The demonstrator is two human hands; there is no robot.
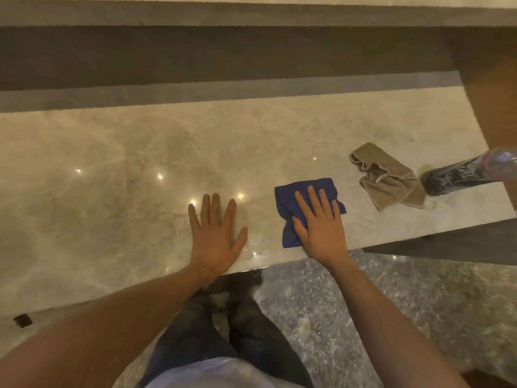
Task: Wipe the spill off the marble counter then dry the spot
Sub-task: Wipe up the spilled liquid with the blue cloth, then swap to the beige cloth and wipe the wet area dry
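A beige marble counter [112, 169] runs across the view. My right hand [321, 228] lies flat, fingers spread, pressing on a blue cloth [291, 200] near the counter's front edge. My left hand [215, 233] rests flat and open on the bare marble to the left of the cloth, holding nothing. A thin wet sheen with small droplets [253, 249] shows on the marble between the two hands, by the front edge. A crumpled tan cloth [389, 177] lies further right on the counter.
A dark printed bottle [458, 175] stands at the counter's right end, beside the tan cloth. A raised stone ledge [223, 15] runs along the back. Speckled grey floor [391, 303] and my legs are below the front edge.
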